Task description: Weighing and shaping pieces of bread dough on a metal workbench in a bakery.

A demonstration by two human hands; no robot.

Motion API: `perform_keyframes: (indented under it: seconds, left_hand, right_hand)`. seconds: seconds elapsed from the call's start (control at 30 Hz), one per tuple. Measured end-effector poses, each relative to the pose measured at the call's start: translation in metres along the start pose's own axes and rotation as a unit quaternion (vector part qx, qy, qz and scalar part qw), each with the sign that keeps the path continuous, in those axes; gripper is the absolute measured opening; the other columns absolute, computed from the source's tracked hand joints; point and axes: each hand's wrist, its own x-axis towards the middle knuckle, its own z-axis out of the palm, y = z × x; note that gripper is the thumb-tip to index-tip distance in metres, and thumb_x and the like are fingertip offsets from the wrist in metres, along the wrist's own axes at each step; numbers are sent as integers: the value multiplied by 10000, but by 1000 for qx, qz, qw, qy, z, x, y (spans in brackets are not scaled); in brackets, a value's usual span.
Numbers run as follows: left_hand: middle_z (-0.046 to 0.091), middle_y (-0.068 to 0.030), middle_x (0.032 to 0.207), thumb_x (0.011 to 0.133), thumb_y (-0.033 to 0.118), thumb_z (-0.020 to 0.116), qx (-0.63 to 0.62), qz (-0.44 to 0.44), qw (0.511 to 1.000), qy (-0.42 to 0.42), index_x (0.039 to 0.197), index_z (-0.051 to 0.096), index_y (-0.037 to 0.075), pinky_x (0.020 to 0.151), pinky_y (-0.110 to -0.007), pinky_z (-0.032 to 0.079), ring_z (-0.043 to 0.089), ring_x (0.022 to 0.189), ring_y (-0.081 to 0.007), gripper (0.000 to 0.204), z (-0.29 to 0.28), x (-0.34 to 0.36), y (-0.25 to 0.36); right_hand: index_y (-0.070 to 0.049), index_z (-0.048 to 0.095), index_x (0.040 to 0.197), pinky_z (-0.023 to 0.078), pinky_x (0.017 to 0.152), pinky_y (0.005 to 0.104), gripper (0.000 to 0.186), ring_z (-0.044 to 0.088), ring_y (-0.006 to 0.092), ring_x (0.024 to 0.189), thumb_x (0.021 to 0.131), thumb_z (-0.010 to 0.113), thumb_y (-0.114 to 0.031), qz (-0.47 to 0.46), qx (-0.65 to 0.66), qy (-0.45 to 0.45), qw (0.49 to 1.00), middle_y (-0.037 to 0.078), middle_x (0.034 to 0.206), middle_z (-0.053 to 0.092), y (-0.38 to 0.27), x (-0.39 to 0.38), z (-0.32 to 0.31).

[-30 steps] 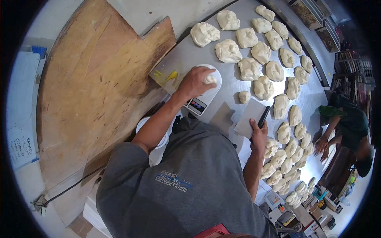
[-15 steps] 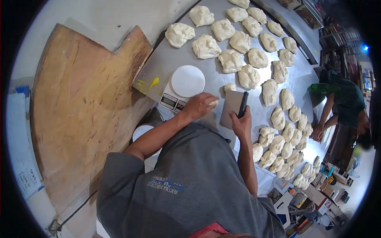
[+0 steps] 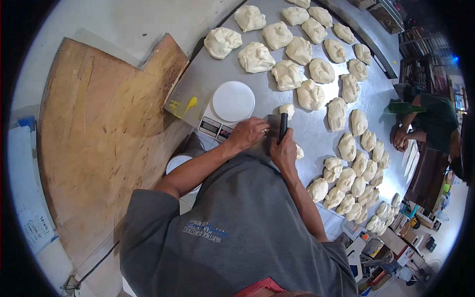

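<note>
Steel-grey and black, that's the scraper in the head view, its black handle wrapped firmly in the right hand, blade looking steep over the metal table. And right up against it comes the left hand, fingers curled and pressed together on a pale dough scrap, mostly hidden at the fingertips, just on the near side of the white scale. Whether those fingers touch the blade, one cannot tell.

Just past the scraper sits a small dough piece; another dough bit peeks out beside the right hand. Big dough lumps spread across the table's far side.

Close work, this! Good form here would mean tucking the left fingertips back from the edge, holding the blade square and pressing straight down, not dragging; the dough looks soft and likely clings. A steady wrist should help too.

Over on the far right, a co-worker leans in, hands together above the table.
</note>
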Motion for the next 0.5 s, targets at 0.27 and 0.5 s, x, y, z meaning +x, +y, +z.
perform_keyframes:
  seconds: [0.27, 0.5]
  left_hand:
    - [734, -113, 1310, 946, 143, 724, -34, -42, 983, 174, 1323, 736, 87, 1015, -397, 535, 681, 1164, -291, 382, -70, 10, 1]
    - [586, -179, 1535, 977, 152, 657, 304, -48, 924, 226, 1403, 698, 121, 1118, -402, 476, 596, 1327, -310, 429, -88, 9, -1]
  right_hand:
    - [24, 552, 1117, 525, 652, 429, 329, 643, 292, 717, 940, 748, -173, 40, 138, -51, 988, 189, 878, 683, 15, 21, -1]
    - [53, 586, 1295, 565, 843, 356, 455, 670, 244, 893, 946, 777, -168, 100, 352, -14, 930, 187, 1099, 710, 14, 22, -43]
